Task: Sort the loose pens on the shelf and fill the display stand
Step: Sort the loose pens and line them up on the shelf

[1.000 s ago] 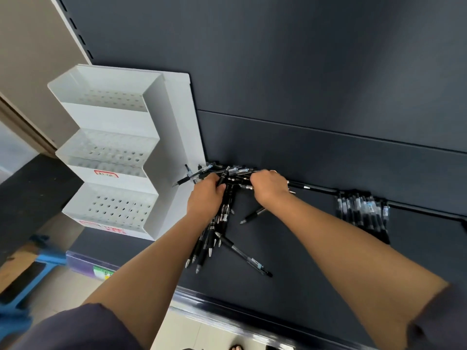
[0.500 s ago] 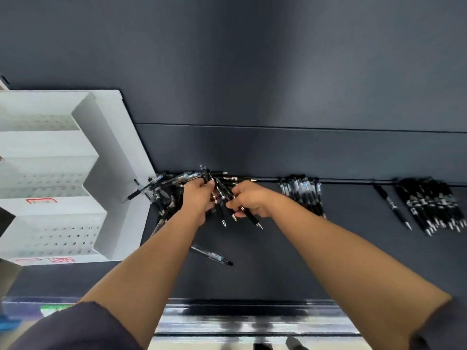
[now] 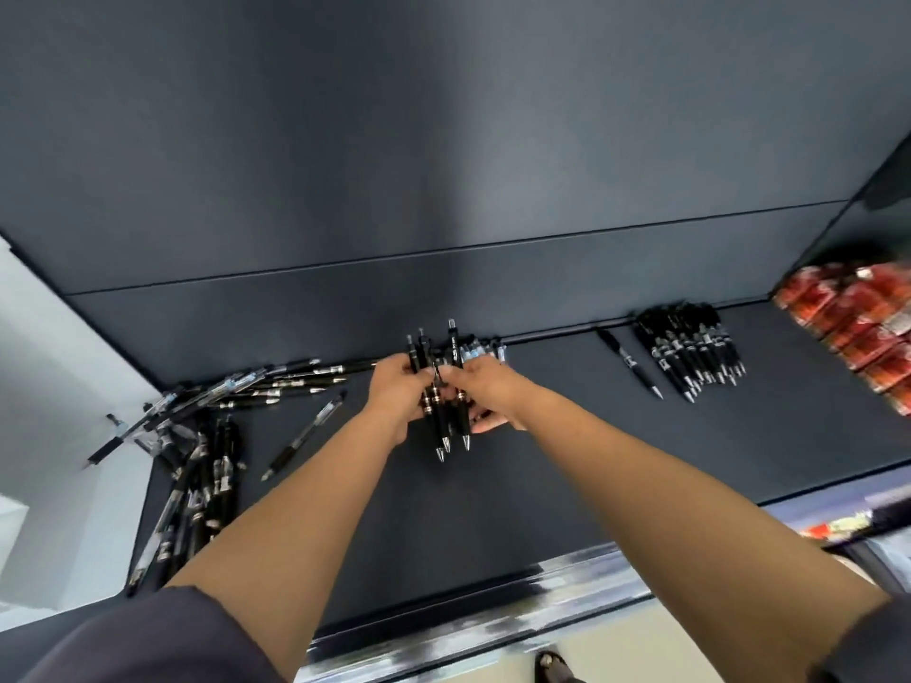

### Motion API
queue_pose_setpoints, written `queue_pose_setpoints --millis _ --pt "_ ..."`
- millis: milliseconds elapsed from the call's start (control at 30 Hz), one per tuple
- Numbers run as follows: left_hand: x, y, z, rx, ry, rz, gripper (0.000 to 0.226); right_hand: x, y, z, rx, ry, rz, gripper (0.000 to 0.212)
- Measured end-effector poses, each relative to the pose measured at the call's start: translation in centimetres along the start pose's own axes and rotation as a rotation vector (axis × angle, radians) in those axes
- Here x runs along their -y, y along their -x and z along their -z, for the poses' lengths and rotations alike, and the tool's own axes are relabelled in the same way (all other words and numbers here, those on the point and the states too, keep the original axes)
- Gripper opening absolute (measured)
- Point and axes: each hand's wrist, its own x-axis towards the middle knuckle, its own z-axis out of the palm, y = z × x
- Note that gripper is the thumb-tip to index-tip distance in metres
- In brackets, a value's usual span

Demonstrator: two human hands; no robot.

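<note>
Both hands meet over the middle of the dark shelf (image 3: 567, 485). My left hand (image 3: 397, 391) and my right hand (image 3: 485, 386) together grip a small bunch of black pens (image 3: 446, 416), tips pointing toward me. A loose heap of black pens (image 3: 207, 436) lies at the left, beside the white display stand (image 3: 59, 411), of which only a side shows. A sorted row of pens (image 3: 690, 352) lies at the right, with a single pen (image 3: 631, 362) beside it. Another pen group (image 3: 485, 348) is partly hidden behind my hands.
Red packets (image 3: 858, 327) fill the shelf's far right end. The dark back panel (image 3: 443, 165) rises behind the pens. A metal front rail (image 3: 493, 628) edges the shelf. A sandalled foot (image 3: 554, 667) shows on the floor below.
The view swung right, so the stand slid nearly out of frame. Both hands moved right from the loose heap, lifting a bunch of pens gathered upright between them.
</note>
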Motion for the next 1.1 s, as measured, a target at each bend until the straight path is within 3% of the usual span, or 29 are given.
queue_pose_setpoints --millis 133,267,367,533,600,700,867,1100 --pt "-0.7 -0.5 -4.7 0.059 0.000 -0.008 0.012 -2.0 -0.8 5.0 -0.163 0.089 -0.007 0.037" --pt "-1.0 -1.0 -10.9 0.108 -0.065 0.039 0.015 -4.4 -1.3 11.1 -0.166 0.123 -0.151 0.015" --pt "-1.4 -1.8 -16.5 0.126 -0.079 0.088 0.020 -6.6 -1.5 16.4 -0.165 0.276 -0.145 0.003" --pt "-1.4 -3.3 -24.1 0.087 -0.115 0.122 0.017 -10.2 -1.6 23.5 -0.314 0.627 -0.049 0.019" --pt "-1.2 -3.9 -26.1 0.056 -0.139 0.130 0.020 -11.4 -2.1 25.2 -0.329 0.682 -0.048 0.014" --pt "-0.9 -4.9 -28.1 0.001 -0.163 0.144 0.030 -12.7 -3.0 26.4 -0.332 0.746 0.005 0.024" --pt "-0.7 -6.4 -29.5 -0.066 -0.149 0.155 0.037 -13.8 -4.2 27.5 -0.368 0.748 0.113 0.026" --pt "-0.8 -7.8 -31.9 -0.077 -0.257 0.103 0.045 -14.7 -4.9 29.1 -0.411 0.632 0.124 0.024"
